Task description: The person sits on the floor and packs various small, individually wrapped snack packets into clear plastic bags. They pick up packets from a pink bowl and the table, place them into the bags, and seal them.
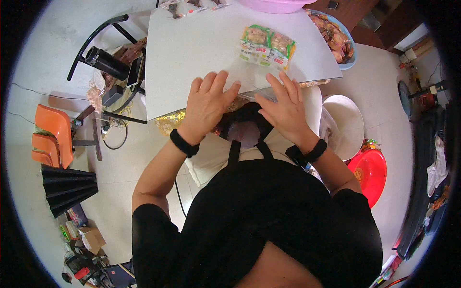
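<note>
Palm down at the near edge of the white tabletop [187,46], my left hand [209,104] has its thumb held away from its fingers. Opposite it, my right hand [284,106] hovers or rests at the same edge with fingers spread. Between the hands lies clear plastic film [264,93], partly over the edge; whether the fingertips touch it is hard to tell. Beyond my right hand, a printed clear plastic food package [268,46] with green trim lies flat, showing two pale lumpy portions side by side.
A pink basin [275,5] and some plastic packaging [194,8] sit at the table's far side. Wrapped brown food fills a blue basin [333,37] at right. A white bucket [344,126] and red basin [371,178] stand below. Left, a black chair [97,36] holds a black bottle [108,63].
</note>
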The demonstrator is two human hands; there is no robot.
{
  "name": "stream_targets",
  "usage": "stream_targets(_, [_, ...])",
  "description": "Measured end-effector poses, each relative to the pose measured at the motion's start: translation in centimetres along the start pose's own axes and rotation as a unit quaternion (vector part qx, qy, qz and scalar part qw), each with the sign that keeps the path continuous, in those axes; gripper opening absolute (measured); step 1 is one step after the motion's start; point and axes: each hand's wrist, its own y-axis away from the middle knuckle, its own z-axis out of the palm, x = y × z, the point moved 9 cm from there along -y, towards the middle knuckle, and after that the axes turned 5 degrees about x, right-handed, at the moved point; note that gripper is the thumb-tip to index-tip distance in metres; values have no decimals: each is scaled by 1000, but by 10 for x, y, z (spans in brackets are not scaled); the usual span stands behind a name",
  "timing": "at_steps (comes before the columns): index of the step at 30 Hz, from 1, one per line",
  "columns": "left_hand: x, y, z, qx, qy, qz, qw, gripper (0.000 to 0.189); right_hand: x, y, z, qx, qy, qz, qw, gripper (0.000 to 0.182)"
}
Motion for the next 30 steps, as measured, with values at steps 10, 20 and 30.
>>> stream_targets(10, [-39,-34,-2,30,91,76,993,9,38,-25,-32,0,-79,-34,996,8])
stream_targets(20, [-75,-127,-68,108,324,25,939,7,113,-142,-95,4,-202,3,979,12])
stream_targets(30, [-118,-132,-65,87,390,-117,909,8,126,-179,-80,-74,-229,73,968,13])
